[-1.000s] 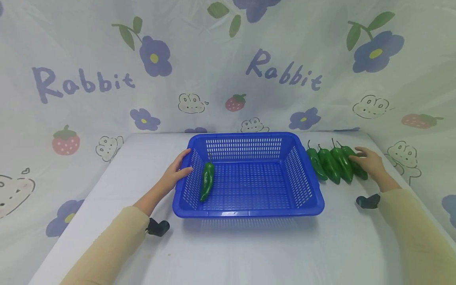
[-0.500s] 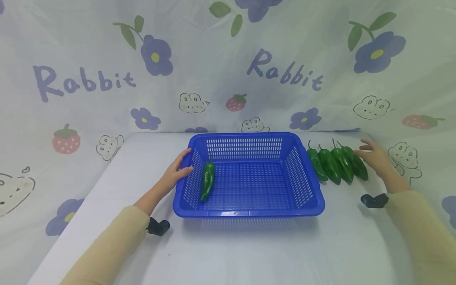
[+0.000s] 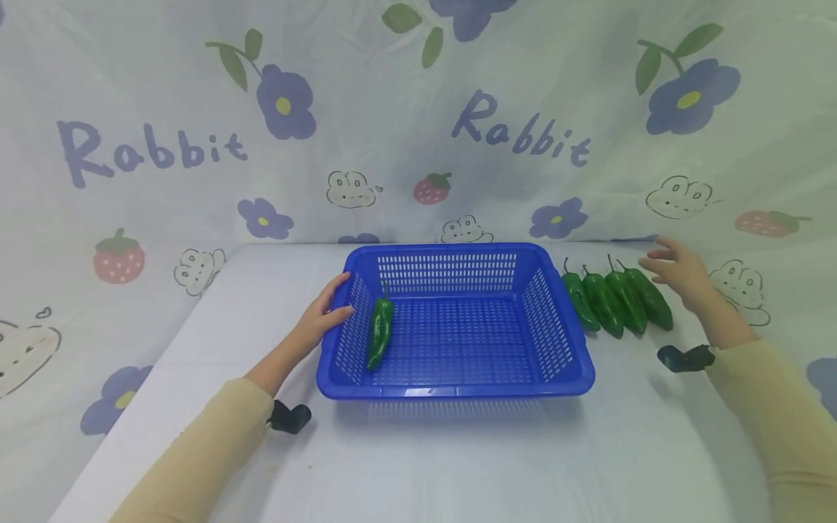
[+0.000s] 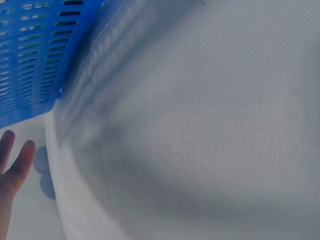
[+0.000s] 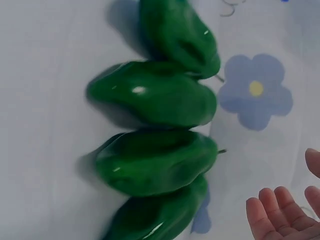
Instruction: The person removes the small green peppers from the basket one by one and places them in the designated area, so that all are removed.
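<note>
In the head view, my left hand (image 3: 322, 314) rests at the left rim of a blue plastic basket (image 3: 458, 392), its thumb and index fingertips on the rim. The left wrist view shows straight, spread fingers (image 4: 22, 162) beside the basket's slotted wall (image 4: 37, 60). One green chili pepper (image 3: 381, 334) lies inside, along the left wall. Several more green peppers (image 3: 604, 305) lie side by side right of the basket, stems pointing away. Holding nothing, my right hand (image 3: 680, 272) hovers at the stem end of the rightmost pepper (image 3: 650, 298), fingers loosely extended.
White cloth covers the table (image 3: 425, 465). Behind it hangs a printed curtain (image 3: 392, 123) with flowers, rabbits and strawberries. Dark wrist cameras (image 3: 290, 416) are worn below both hands.
My right hand has come off the rightmost pepper and moved up and slightly right, toward the far edge. The peppers, basket and left hand stay in place.
</note>
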The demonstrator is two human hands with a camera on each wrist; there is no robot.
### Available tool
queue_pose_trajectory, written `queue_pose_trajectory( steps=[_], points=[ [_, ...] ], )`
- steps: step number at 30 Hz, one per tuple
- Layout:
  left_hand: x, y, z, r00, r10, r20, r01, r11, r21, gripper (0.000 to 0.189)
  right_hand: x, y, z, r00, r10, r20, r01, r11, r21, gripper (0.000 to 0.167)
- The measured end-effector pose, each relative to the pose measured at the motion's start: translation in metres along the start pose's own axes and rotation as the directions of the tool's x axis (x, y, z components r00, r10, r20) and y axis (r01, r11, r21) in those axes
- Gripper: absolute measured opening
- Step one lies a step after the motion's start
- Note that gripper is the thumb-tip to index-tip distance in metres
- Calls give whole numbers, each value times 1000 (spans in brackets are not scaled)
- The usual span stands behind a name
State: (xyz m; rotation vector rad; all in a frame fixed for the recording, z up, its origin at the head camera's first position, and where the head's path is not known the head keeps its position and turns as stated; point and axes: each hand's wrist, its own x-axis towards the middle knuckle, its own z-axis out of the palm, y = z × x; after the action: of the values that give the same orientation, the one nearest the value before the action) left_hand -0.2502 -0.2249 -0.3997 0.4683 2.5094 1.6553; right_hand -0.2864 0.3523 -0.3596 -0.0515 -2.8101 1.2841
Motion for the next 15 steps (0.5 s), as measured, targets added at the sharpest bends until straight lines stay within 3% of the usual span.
queue_pose_trajectory(
  steps=[15],
  points=[
    [-2, 1, 0, 1000, -3, 2, 3, 1000, -4, 67, 12, -63, 11, 996, -47, 74, 45, 999, 29, 75]
  ],
)
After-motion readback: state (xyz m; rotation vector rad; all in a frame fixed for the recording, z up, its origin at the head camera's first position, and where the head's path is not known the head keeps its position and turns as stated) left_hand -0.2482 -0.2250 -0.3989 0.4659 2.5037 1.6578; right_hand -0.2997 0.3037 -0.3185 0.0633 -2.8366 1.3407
